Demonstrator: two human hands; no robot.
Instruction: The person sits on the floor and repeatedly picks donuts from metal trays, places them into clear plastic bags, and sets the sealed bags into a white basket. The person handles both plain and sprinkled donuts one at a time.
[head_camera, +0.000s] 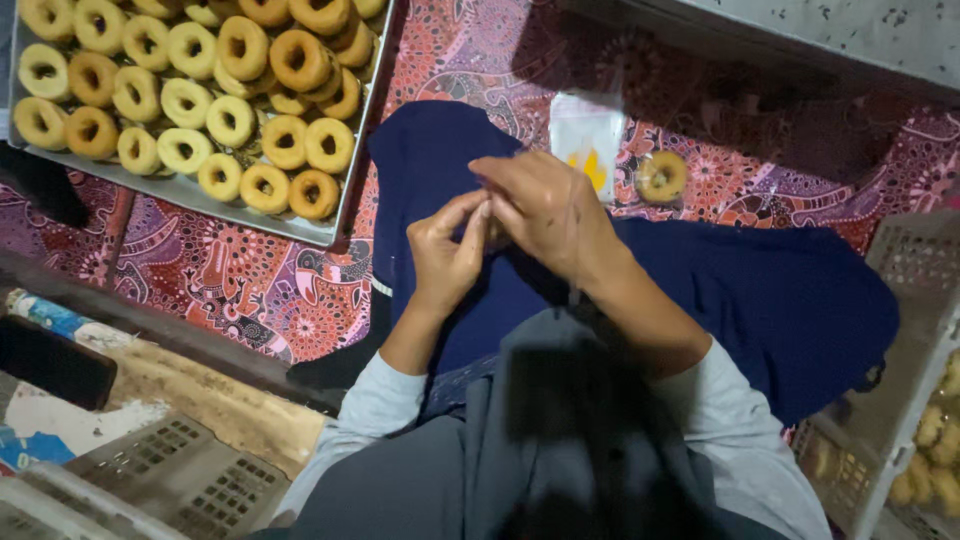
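Fingertips (484, 208) of both hands are being pinched narrowly around something small, unidentifiable, over the navy lap; steady pressure seems advisable, bagged doughnut (662, 177) lying beyond.

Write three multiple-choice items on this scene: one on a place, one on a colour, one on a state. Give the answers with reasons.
1. Where does the metal tray of golden ring-shaped doughnuts lie?
A. Upper left, on the patterned mat
B. On the lap
C. Inside the plastic crate at right

2. What colour is the cloth over the person's lap?
A. White
B. Dark blue
C. Yellow

3. How do the left hand and right hand stand?
A. Far apart, flat on the mat
B. Each holding a tray edge
C. Together, fingertips pinched on something small

Answers: 1 A, the tray sits at the upper left on the red-purple patterned mat. 2 B, the lap cloth is navy. 3 C, both hands meet above the lap, fingertips closed on a small item that is mostly hidden.
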